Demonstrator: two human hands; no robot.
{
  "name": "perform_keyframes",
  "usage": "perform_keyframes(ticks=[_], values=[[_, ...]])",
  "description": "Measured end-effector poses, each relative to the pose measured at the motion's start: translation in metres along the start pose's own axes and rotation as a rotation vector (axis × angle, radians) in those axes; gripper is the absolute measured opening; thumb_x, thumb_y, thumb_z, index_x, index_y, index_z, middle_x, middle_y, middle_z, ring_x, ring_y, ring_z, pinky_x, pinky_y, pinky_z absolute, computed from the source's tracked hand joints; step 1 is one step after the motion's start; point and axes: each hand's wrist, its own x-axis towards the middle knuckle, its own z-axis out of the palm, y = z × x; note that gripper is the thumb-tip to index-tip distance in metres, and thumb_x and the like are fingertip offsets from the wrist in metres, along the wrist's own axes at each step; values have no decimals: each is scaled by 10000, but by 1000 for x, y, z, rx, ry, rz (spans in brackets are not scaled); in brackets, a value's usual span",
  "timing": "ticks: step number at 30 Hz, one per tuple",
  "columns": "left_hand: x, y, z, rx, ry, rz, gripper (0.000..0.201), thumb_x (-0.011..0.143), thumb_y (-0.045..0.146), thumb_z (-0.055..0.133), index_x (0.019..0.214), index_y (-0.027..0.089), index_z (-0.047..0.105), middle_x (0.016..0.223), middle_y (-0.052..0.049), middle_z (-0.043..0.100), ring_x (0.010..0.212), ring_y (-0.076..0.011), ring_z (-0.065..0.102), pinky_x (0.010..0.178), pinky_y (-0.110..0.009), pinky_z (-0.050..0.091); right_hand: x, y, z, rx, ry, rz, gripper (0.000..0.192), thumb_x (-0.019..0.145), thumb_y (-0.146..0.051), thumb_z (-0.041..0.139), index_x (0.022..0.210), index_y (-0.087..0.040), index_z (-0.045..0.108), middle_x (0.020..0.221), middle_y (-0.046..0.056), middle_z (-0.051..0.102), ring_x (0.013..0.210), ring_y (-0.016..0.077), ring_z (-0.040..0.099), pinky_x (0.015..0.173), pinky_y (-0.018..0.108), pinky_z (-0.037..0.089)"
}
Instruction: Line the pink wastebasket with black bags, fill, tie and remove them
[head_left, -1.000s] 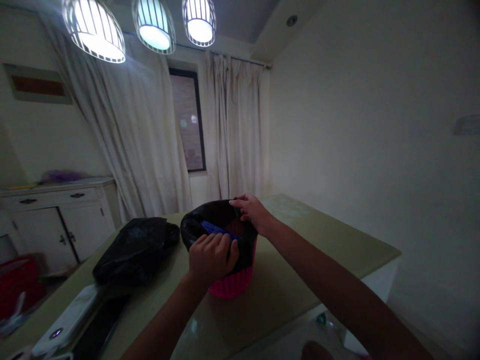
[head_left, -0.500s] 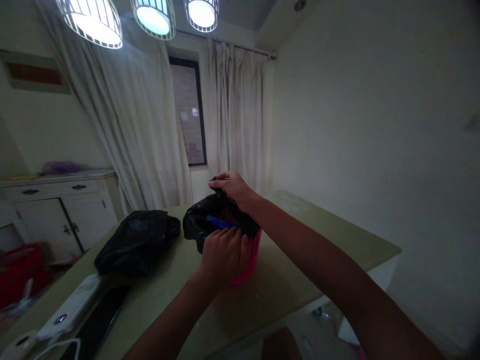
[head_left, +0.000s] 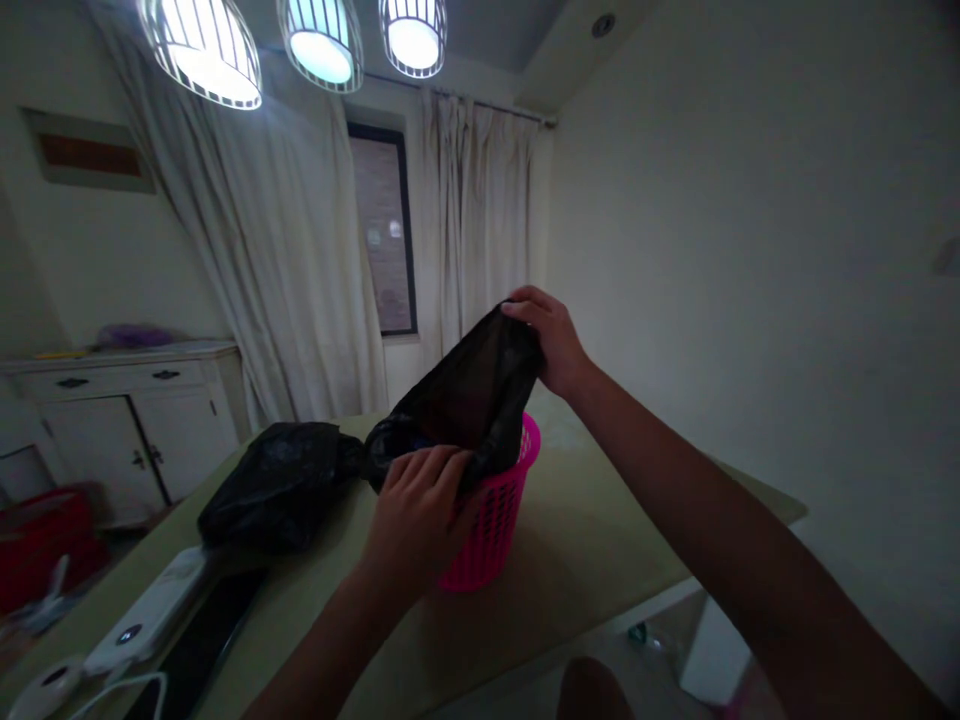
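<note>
A pink plastic basket (head_left: 491, 535) with slotted sides stands upright on the table, lined with a black plastic bag (head_left: 480, 385). My right hand (head_left: 546, 335) pinches the bag's edge and holds it stretched up above the basket's right side. At the near rim my left hand (head_left: 424, 505) is closed over the bag's edge, its fingers bent inward. Something small and blue shows inside the bag, mostly hidden behind my left fingers. The pink rim is bare on the right, while the bag still drapes over the left side.
Left of the basket a bulky black plastic bag (head_left: 277, 485) lies on the green table (head_left: 592, 540). Nearer me are a white power strip-like device (head_left: 150, 610), a dark flat phone-like slab (head_left: 206, 640) and a white cable (head_left: 120, 685). Lamps (head_left: 412, 45) hang overhead.
My right hand has moved up and to the right, pulling the bag's edge off the basket's right rim. My left hand has shifted slightly left. The blue thing is now more hidden.
</note>
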Motion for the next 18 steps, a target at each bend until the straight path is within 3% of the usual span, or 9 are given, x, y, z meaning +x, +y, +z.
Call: perform_keyframes(ticks=[4, 6, 9, 12, 14, 18], values=[[-35, -40, -7, 0, 79, -163, 747, 932, 437, 787, 1602, 295, 490, 1639, -176, 563, 1452, -430, 556, 1141, -612, 447, -10, -2, -50, -32, 138, 25, 334, 608, -339, 823, 848, -229, 618, 707, -64, 571, 660, 127, 543, 585, 246, 422], [-46, -65, -7, -14, 105, -264, 846, 888, 486, 801, 1642, 298, 467, 1712, -191, 478, 1511, -483, 491, 1157, -682, 439, -18, 0, -64, -55, 158, 49, 338, 598, -352, 833, 828, -226, 619, 699, -63, 569, 649, 125, 535, 572, 246, 415], [-53, -97, -15, -193, 14, -334, 565, 968, 459, 637, 1489, 240, 629, 1525, -167, 672, 1368, -399, 656, 1109, -585, 545, -28, 3, -75, -108, 216, 81, 367, 570, -362, 857, 827, -222, 634, 701, -56, 592, 643, 130, 540, 560, 251, 408], [-46, -112, -31, -239, -49, -343, 385, 1011, 339, 469, 1230, 242, 771, 1250, -108, 809, 1132, -309, 775, 987, -445, 615, -32, 10, -82, -172, 306, 107, 392, 544, -371, 872, 826, -213, 650, 708, -45, 611, 662, 139, 560, 571, 258, 421], [-35, -110, -43, -177, 65, -373, 394, 1018, 313, 447, 1205, 244, 787, 1197, -97, 822, 1086, -298, 783, 977, -423, 611, -31, 16, -87, -210, 355, 125, 399, 540, -383, 868, 829, -208, 658, 717, -39, 616, 669, 141, 565, 573, 262, 420], [-5, -97, -54, -235, 348, -522, 417, 1068, 420, 489, 1378, 256, 715, 1303, -92, 788, 1132, -284, 771, 984, -406, 612, -30, 24, -94, -244, 414, 170, 374, 558, -367, 846, 828, -202, 648, 733, -30, 610, 683, 140, 575, 597, 273, 449]])
